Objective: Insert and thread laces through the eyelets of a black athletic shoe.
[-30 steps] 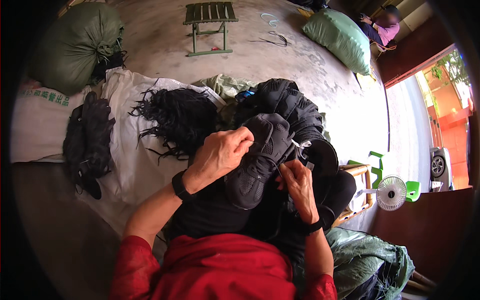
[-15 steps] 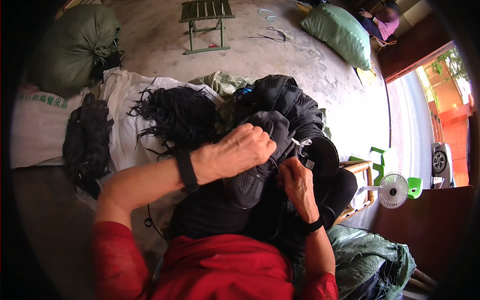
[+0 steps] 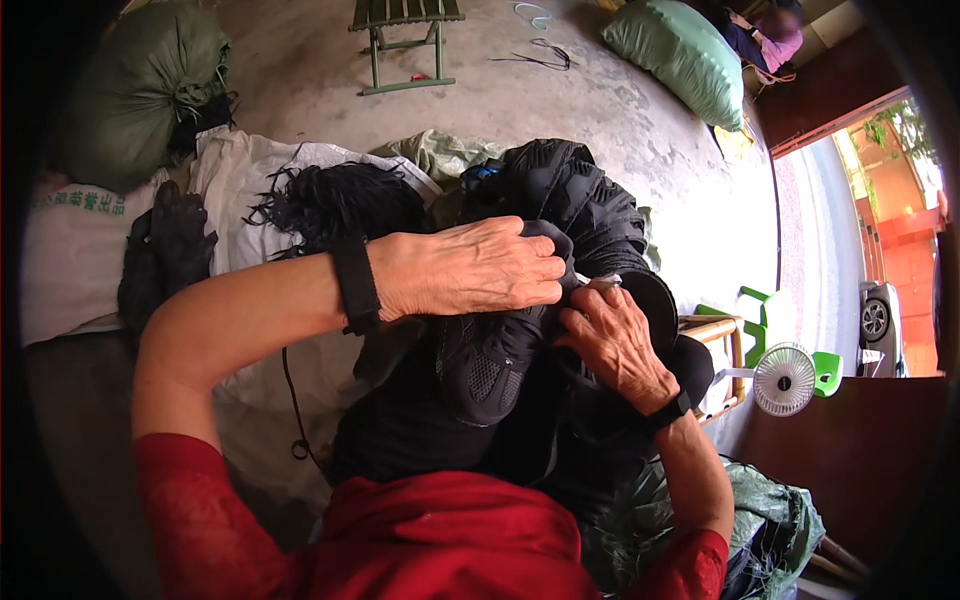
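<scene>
At the centre of the view the left hand (image 3: 470, 268) lies knuckles-up across a black mesh cap (image 3: 490, 360), its fingers curled narrow and pinching a fold of the black fabric at the cap's upper edge, toward two o'clock from the wrist. A black wristband (image 3: 355, 283) circles that forearm, which comes in from eight o'clock in a red sleeve (image 3: 200, 520). The right hand (image 3: 615, 340) sits just beside it at four o'clock, fingers bent and closed on the same dark cloth — the two sets of fingertips nearly touch over the cap. A black band is on the right wrist too. The cap rests on the person's lap, crown downward toward six o'clock, over dark clothing. Behind the hands, at twelve o'clock, a heap of black caps (image 3: 575, 195) is piled on the floor; at ten o'clock a bundle of black cords (image 3: 335, 200) lies on a white sack (image 3: 80, 260). Farther out, a dark green stuffed sack (image 3: 140, 85) sits at ten o'clock, a green stool (image 3: 400, 30) at twelve, and a light green sack (image 3: 675, 60) at one. At three o'clock a small white fan (image 3: 785, 378) stands near a wooden frame (image 3: 715, 345) — the concrete floor (image 3: 600, 110) spreads beyond.
</scene>
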The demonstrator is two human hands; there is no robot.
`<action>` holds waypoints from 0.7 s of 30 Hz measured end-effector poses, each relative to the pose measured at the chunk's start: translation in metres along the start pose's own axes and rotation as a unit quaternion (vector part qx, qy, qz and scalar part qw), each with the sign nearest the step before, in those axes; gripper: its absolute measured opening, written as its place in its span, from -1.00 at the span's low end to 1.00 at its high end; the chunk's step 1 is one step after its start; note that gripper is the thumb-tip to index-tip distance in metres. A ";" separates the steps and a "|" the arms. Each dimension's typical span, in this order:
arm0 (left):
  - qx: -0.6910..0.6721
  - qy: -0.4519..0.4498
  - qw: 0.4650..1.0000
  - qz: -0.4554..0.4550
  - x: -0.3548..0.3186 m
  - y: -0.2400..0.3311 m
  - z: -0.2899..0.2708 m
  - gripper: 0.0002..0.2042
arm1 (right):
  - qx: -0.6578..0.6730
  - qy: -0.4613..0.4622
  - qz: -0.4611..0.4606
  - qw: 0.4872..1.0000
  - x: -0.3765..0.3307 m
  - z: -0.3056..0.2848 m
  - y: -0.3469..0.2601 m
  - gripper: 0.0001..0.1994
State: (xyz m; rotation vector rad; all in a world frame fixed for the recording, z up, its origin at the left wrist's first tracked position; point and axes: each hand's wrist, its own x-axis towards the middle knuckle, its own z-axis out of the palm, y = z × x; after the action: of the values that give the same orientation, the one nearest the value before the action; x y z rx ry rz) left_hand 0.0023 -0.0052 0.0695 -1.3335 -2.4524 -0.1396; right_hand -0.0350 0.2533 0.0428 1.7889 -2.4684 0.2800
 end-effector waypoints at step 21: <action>-0.364 -0.009 0.924 -0.115 -0.008 -0.002 0.018 -0.77 | 0.628 0.117 0.408 0.652 0.016 -0.004 -0.001 -0.78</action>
State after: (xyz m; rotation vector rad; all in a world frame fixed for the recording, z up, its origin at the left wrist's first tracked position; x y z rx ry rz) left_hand 0.0003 -0.0081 0.0505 -1.2698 -2.6704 -1.1998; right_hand -0.0398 0.2387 0.0495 0.2572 -2.7184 2.5203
